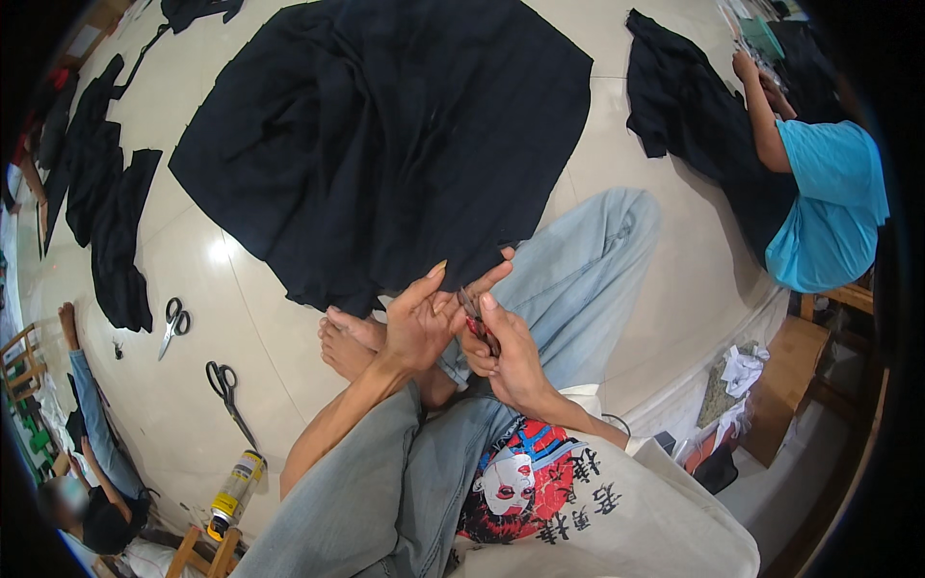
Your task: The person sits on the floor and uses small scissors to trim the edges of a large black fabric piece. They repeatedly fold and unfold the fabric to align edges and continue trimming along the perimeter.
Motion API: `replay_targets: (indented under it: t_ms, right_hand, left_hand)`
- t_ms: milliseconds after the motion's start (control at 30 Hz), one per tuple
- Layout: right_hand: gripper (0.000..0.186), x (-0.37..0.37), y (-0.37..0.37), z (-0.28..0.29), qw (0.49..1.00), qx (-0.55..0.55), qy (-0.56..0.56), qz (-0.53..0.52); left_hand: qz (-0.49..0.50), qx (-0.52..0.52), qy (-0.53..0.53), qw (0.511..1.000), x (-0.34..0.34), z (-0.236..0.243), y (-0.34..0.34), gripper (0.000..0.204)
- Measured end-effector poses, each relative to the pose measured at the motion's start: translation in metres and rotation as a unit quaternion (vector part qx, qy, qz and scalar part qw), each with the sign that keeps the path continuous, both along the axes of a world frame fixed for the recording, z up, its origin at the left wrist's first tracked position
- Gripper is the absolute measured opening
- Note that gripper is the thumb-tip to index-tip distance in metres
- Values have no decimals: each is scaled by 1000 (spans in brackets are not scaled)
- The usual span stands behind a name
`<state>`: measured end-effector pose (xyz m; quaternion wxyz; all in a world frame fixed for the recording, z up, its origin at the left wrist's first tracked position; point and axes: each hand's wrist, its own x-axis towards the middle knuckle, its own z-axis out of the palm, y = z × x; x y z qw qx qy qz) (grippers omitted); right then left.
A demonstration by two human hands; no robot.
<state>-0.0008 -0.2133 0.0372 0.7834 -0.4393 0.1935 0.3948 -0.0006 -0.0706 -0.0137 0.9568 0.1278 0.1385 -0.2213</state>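
A large piece of black cloth [385, 144] lies spread in folds on the floor ahead of me, its near edge reaching my hands. My left hand [421, 326] is at that edge, thumb raised and forefinger stretched out, fingers apart. Whether a thread lies across its fingers is too small to tell. In my right hand [511, 358] is a small pair of thread snips [474, 316] with red on the handle. The blades point up toward the left hand's fingers, close to the cloth's edge.
Scissors [175, 326], black-handled scissors [224, 390] and a yellow spray can [236, 493] are at my left. More black cloth pieces [120, 231] lie farther left. At right, a person in a blue shirt [829, 202] sits beside black cloth [689, 106]. Another person [106, 515] sits lower left.
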Motion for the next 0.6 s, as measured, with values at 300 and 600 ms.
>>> replay_targets:
  t_ms: [300, 600]
  right_hand:
    - [44, 7, 0, -6, 1000, 13, 15, -21]
    - [44, -2, -5, -8, 986, 51, -132, 88]
  left_hand:
    - [-4, 40, -32, 999, 8, 3, 0, 58]
    - [-6, -47, -35, 998, 9, -2, -4, 60]
